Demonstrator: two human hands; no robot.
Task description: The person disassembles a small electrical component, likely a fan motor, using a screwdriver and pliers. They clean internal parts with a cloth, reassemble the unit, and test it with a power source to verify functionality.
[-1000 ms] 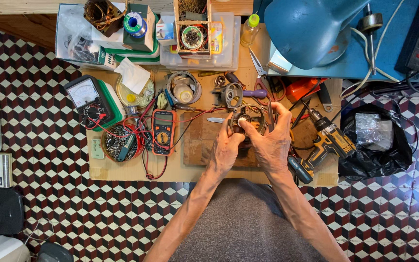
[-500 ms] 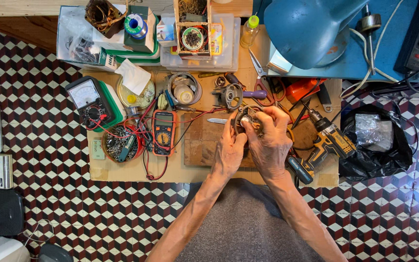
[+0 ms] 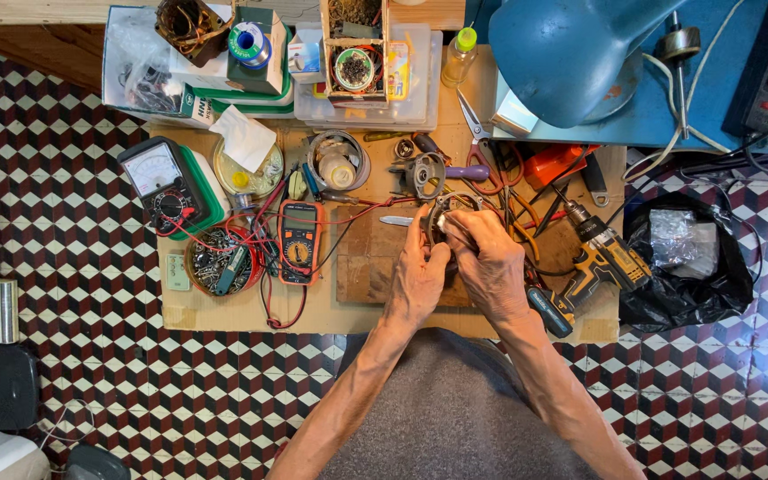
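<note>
Centrally, over wooden board (image 3: 368, 258) on cluttered bench (image 3: 224, 311): small round metal motor part (image 3: 444, 213), gripped from both sides. Left hand (image 3: 415, 280) curled around near edge, right hand (image 3: 489, 267) pinching its top, probably steadying it for fine work. Orange multimeter (image 3: 300, 240) to the left, yellow drill (image 3: 602, 258) to the right. Compared with a second ago, hands drawn closer together, part more hidden.

Your forearms are bare to the elbows, no sleeves in view. Your left hand (image 3: 415, 283) and right hand (image 3: 491, 267) wear no gloves. Grey fabric covers your lap.
</note>
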